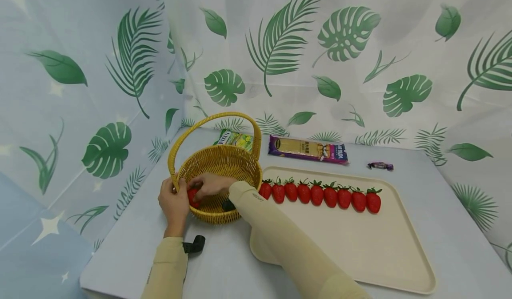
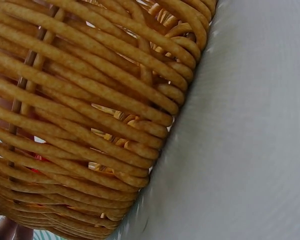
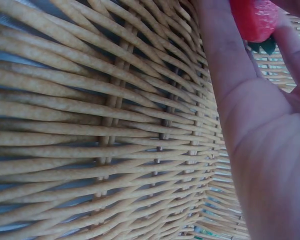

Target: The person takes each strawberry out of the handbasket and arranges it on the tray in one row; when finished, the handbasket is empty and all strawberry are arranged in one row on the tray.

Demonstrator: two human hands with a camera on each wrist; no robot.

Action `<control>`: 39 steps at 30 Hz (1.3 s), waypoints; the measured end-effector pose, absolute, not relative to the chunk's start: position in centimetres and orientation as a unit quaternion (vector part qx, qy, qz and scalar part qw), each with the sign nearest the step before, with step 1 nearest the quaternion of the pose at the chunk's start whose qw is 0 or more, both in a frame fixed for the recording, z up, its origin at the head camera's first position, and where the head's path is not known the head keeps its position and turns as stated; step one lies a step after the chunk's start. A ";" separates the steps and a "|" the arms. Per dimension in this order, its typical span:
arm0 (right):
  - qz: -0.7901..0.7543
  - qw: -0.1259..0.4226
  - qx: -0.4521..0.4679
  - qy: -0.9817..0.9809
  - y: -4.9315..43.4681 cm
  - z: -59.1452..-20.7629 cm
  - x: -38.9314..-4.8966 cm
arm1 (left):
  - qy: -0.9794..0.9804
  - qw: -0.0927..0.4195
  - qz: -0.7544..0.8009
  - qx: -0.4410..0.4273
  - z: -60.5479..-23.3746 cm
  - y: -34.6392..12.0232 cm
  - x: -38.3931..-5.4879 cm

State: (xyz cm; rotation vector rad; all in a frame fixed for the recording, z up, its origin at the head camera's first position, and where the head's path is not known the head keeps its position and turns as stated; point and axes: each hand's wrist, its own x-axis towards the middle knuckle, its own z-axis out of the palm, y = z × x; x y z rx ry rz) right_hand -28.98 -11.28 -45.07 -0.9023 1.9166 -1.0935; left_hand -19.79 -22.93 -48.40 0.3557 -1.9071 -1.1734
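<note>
A yellow wicker basket (image 1: 219, 218) with a tall arched handle stands at the left of the table. My left hand (image 1: 174, 203) grips its left rim near the foot of the handle. Inside the basket, my right hand (image 1: 210, 185) holds a red strawberry (image 1: 194, 197) against the left inner wall. In the right wrist view the strawberry (image 3: 255, 21) sits between fingers and thumb, green leaves pointing down. The woven side of the basket (image 2: 100, 70) fills much of the left wrist view, with a bit of red showing through the gaps.
Right of the basket lies a beige tray (image 1: 340, 241) with a row of several strawberries (image 1: 317, 193) along its far side. Behind are a green packet (image 1: 238, 140), a purple noodle-like pack (image 1: 308, 149) and a small wrapped candy (image 1: 380, 166). Leaf-print curtains (image 1: 280, 99) enclose the table.
</note>
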 end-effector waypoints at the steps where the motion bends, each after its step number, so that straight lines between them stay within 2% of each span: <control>1: -0.428 0.368 -0.351 0.747 -11.2 -45.1 -29.0 | -0.762 0.423 -0.471 0.141 -48.4 -22.9 -19.8; 9: -0.460 0.357 -0.335 0.741 -10.3 -43.5 -28.8 | -0.763 0.421 -0.470 0.140 -48.5 -22.5 -19.8; 18: -0.375 0.254 -0.410 0.792 -8.2 -39.8 -28.0 | -0.759 0.433 -0.464 0.146 -48.1 -23.0 -19.7; 22: -0.370 0.229 -0.419 0.797 -6.9 -39.2 -27.1 | -0.760 0.433 -0.462 0.149 -48.2 -23.2 -19.6; 39: -0.479 0.150 -0.305 0.810 1.2 -40.7 -23.9 | -0.761 0.419 -0.474 0.146 -48.1 -22.6 -19.5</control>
